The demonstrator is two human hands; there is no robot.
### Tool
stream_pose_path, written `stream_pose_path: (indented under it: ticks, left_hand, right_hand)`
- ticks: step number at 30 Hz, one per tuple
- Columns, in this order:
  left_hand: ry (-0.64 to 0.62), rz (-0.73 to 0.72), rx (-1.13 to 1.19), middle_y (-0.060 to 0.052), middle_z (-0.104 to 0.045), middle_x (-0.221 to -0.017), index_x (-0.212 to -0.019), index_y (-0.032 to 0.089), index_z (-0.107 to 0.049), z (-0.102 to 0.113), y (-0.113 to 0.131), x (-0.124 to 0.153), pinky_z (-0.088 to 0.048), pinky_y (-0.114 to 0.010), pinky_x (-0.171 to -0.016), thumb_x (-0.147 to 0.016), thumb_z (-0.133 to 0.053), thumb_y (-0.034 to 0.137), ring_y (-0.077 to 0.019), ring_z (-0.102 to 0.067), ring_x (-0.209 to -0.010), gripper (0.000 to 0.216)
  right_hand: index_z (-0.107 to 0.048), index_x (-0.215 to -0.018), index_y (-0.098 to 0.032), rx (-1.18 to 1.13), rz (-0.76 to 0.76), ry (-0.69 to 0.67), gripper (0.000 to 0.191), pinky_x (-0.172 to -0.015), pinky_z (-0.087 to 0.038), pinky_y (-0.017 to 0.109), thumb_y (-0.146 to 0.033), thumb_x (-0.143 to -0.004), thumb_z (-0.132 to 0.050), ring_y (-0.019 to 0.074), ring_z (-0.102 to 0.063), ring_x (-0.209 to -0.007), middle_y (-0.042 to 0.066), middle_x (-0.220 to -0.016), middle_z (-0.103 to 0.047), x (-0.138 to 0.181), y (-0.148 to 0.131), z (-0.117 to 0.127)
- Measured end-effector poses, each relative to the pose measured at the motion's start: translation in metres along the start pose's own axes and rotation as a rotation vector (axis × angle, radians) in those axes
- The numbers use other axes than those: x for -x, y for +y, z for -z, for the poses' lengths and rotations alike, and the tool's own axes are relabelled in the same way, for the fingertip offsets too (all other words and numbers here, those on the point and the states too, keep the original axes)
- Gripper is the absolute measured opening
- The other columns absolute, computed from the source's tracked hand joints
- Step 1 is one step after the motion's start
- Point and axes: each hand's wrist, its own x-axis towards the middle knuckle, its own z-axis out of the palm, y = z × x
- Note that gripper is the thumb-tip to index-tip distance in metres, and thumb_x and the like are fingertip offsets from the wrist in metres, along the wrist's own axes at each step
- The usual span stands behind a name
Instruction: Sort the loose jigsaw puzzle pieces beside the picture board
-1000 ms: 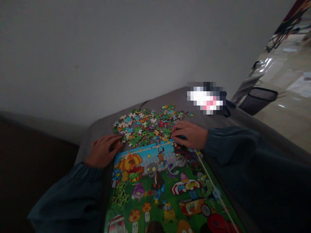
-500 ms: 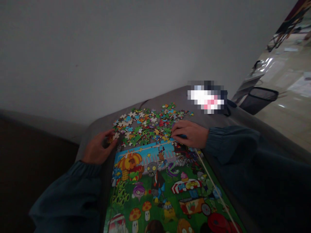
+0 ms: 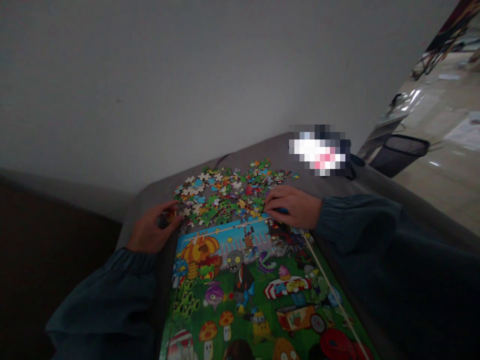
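A loose heap of jigsaw puzzle pieces (image 3: 221, 192), some picture side up and some pale side up, lies beyond a colourful cartoon puzzle picture board (image 3: 247, 295). My left hand (image 3: 152, 227) curves around the heap's left edge. Its thumb and fingers are apart, with a few orange-toned pieces between them. At the right side of the heap, my right hand (image 3: 294, 206) rests just above the board's top edge, fingers bent and drawn together. A bit of blue, seemingly a puzzle piece (image 3: 283, 211), shows between its thumb and fingers; the fingertips are partly hidden.
The pieces and board lie on a grey padded surface (image 3: 318, 185) against a pale wall (image 3: 168, 90). A pixelated item (image 3: 319, 150) sits at the back right. Past the right edge, a dark mesh bin (image 3: 401, 155) stands on the shiny floor (image 3: 442, 165).
By my left fingertips, a pale piece has shifted slightly right, toward the heap. My right hand stays almost still, and the board has not moved.
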Motion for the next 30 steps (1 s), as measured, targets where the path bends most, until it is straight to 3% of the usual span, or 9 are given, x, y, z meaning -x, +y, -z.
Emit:
stream_pose_path:
  ticks: [6, 9, 15, 20, 26, 30]
  left_hand:
    - [-0.086, -0.048, -0.034, -0.010, -0.073, -0.114, -0.112, 0.025, -0.073, -0.002, 0.001, -0.002, -0.052, -0.045, -0.099, -0.085, -0.051, 0.073, -0.0302, -0.067, -0.105, 0.060]
    - [-0.076, -0.067, -0.046, -0.010, -0.072, -0.118, -0.106, 0.025, -0.074, -0.004, 0.003, -0.003, -0.048, -0.049, -0.104, -0.083, -0.053, 0.073, -0.0323, -0.065, -0.110, 0.057]
    - [0.029, -0.048, -0.046, -0.010, -0.073, -0.110, -0.101, 0.026, -0.069, -0.002, 0.008, -0.002, -0.051, -0.049, -0.098, -0.087, -0.054, 0.065, -0.0312, -0.065, -0.106, 0.044]
    - [-0.002, -0.144, -0.039, -0.007, -0.072, -0.111, -0.081, 0.026, -0.072, -0.004, 0.024, -0.004, -0.045, -0.048, -0.107, -0.088, -0.052, 0.065, -0.0286, -0.063, -0.110, 0.045]
    - [0.003, -0.102, -0.111, -0.009, -0.059, -0.138, -0.117, 0.030, -0.074, -0.021, 0.035, -0.017, -0.032, -0.059, -0.116, -0.095, -0.049, 0.057, -0.0340, -0.048, -0.132, 0.043]
    - [-0.044, -0.102, -0.122, -0.006, -0.059, -0.141, -0.121, 0.033, -0.072, -0.024, 0.035, -0.017, -0.032, -0.057, -0.116, -0.096, -0.048, 0.059, -0.0332, -0.046, -0.134, 0.044]
  right_hand:
    - [-0.075, -0.095, -0.016, -0.007, -0.001, -0.006, 0.026, -0.089, -0.049, 0.042, -0.026, -0.100, -0.052, 0.0232, -0.063, -0.094, 0.011, -0.101, -0.071, -0.001, 0.000, 0.000]
    - [-0.075, -0.095, -0.017, -0.005, -0.014, -0.013, 0.024, -0.090, -0.050, 0.042, -0.025, -0.099, -0.053, 0.0230, -0.063, -0.095, 0.011, -0.102, -0.071, -0.001, -0.001, 0.001]
    - [-0.075, -0.095, -0.017, 0.001, -0.017, -0.023, 0.024, -0.090, -0.050, 0.042, -0.025, -0.099, -0.053, 0.0228, -0.063, -0.095, 0.010, -0.102, -0.071, -0.001, -0.002, 0.002]
    - [-0.075, -0.095, -0.016, 0.015, -0.019, -0.030, 0.024, -0.090, -0.050, 0.043, -0.025, -0.099, -0.053, 0.0236, -0.063, -0.096, 0.011, -0.102, -0.071, -0.001, -0.001, 0.001]
    - [-0.075, -0.095, -0.018, 0.048, -0.029, -0.025, 0.023, -0.090, -0.049, 0.042, -0.025, -0.099, -0.054, 0.0226, -0.062, -0.097, 0.011, -0.105, -0.070, -0.003, -0.003, 0.000]
    - [-0.076, -0.097, -0.017, 0.043, -0.021, -0.025, 0.023, -0.089, -0.049, 0.042, -0.025, -0.099, -0.053, 0.0226, -0.062, -0.097, 0.011, -0.104, -0.070, -0.003, -0.003, -0.001]
